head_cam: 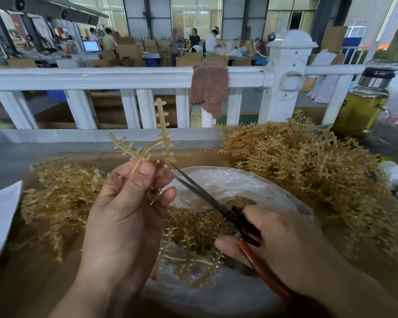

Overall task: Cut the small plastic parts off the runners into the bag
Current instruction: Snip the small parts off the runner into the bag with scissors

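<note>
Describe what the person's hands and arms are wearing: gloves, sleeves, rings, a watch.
Nothing worn is visible. The left hand and right hand are bare: no gloves, no rings that show. The left forearm and right forearm are bare too, with no sleeve, watch or band in view down to the frame's edge.

Nothing I can read right now: the sheet of paper (0,214) at the left edge shows faint print, too blurred to make out, and the monitor (91,46) in the upper left glows without legible words.
</note>
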{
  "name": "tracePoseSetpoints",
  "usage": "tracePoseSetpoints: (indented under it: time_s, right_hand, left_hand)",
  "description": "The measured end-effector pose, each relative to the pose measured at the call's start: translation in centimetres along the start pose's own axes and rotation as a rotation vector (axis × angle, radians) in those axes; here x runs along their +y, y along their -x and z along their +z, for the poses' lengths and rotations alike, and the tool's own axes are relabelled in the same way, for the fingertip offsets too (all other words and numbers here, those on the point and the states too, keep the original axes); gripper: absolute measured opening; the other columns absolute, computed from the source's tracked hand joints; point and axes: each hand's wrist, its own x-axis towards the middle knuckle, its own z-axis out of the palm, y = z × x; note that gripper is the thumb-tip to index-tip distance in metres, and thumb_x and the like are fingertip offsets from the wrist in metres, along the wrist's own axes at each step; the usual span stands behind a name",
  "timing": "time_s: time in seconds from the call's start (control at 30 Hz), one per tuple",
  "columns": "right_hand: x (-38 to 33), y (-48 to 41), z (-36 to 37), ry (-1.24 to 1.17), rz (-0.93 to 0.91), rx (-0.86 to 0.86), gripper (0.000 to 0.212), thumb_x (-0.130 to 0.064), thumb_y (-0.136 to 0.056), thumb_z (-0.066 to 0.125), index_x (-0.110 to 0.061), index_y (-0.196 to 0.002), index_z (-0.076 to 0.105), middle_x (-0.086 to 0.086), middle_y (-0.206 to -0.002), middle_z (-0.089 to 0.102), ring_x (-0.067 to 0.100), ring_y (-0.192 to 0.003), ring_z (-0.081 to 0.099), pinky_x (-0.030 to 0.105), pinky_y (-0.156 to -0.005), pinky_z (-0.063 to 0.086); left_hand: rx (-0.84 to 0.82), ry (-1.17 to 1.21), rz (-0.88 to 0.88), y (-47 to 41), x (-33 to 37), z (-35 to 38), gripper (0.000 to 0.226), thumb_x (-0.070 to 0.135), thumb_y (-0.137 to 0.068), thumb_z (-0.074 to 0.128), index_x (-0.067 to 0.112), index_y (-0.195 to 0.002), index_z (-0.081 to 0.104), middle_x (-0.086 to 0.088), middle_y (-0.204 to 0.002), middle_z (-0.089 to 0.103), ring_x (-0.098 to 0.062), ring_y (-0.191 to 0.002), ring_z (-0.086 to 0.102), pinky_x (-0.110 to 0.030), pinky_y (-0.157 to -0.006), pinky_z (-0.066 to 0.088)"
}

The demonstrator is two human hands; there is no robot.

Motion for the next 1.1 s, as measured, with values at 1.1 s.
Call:
tracePoseSetpoints:
  time_s: [1.1]
  right_hand:
    - [-0.06,0.2,-0.08,-0.016,-0.035,0.058,0.068,-0.096,-0.064,0.028,-0.03,-0.068,0.044,-0.011,-0.063,0.049,0.003,-0.059,0.051,0.02,-0.049,0.035]
  left_hand:
    - [-0.105,-0.009,-0.151,0.39,-0.86,0.64,0.003,0.021,-0.082,0.071,0.018,-0.081,0.073,-0.002,-0.08,0.069,-0.011,-0.072,0.068,-0.026,-0.069,0.061]
